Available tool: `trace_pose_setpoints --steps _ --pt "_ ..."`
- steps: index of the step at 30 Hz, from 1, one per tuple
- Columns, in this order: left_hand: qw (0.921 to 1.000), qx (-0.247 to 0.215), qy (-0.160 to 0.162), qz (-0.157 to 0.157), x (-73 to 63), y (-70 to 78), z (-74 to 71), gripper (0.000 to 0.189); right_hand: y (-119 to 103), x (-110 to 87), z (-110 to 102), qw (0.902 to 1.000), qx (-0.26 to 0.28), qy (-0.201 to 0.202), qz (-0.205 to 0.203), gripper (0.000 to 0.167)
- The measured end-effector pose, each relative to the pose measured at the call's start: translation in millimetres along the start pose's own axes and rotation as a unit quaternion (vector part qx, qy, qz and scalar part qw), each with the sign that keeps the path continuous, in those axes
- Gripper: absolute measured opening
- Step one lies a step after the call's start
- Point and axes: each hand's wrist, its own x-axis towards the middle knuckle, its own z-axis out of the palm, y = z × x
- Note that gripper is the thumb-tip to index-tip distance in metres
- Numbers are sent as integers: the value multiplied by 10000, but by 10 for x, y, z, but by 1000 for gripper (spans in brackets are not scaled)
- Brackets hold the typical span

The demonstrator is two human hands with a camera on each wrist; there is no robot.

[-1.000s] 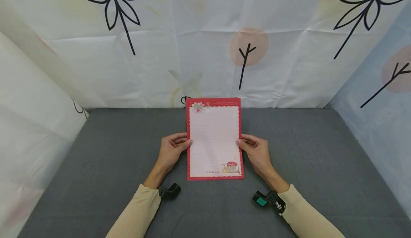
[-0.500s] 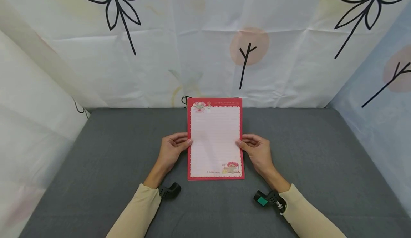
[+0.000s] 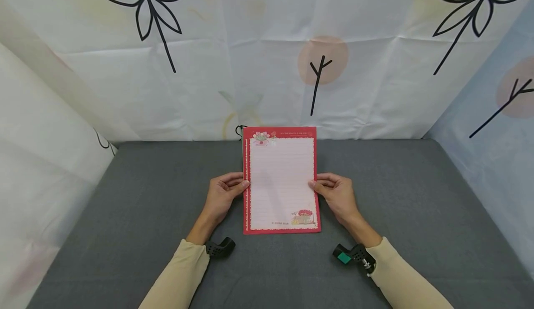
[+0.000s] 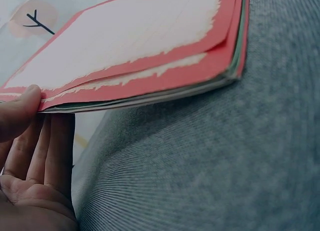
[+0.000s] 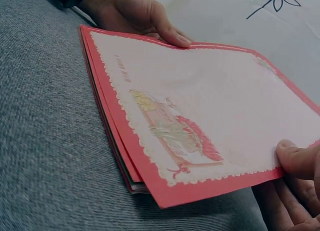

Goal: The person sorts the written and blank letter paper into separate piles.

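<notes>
A stack of red-bordered, lined letter paper (image 3: 282,179) is held up over the table in the head view. Its top sheet (image 5: 195,106) sits shifted to the right, so a strip of the border beneath shows along the left side. My left hand (image 3: 222,195) grips the stack's left edge, thumb on top and fingers below. At the right edge, my right hand (image 3: 339,198) pinches the paper with its thumb on the face. Lower layers (image 4: 165,93) show edge-on in the left wrist view. How many sheets the right hand holds is hidden.
A grey cloth-covered table (image 3: 146,216) spreads under the hands. Behind it hangs a white curtain (image 3: 267,59) printed with plants, and a bluish panel (image 3: 492,160) closes the right side. Each wrist wears a black camera mount (image 3: 221,248).
The top sheet has slid slightly to the right along with my right hand, baring a strip of the layer below at the left. My left hand stays in place.
</notes>
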Motion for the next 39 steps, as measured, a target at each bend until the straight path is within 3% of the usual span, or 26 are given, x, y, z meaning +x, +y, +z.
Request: trace_pose_setpoints --steps 10,20,39 --pt "9999 -8 109 32 -4 -13 -3 33 -112 31 -114 9986 -361 106 366 29" --pt "9999 -12 153 -2 -2 -27 -13 32 -166 91 -276 9990 -181 216 345 30" --pt "9995 -133 250 113 17 -56 -12 30 -258 110 -522 9989 -363 248 167 33"
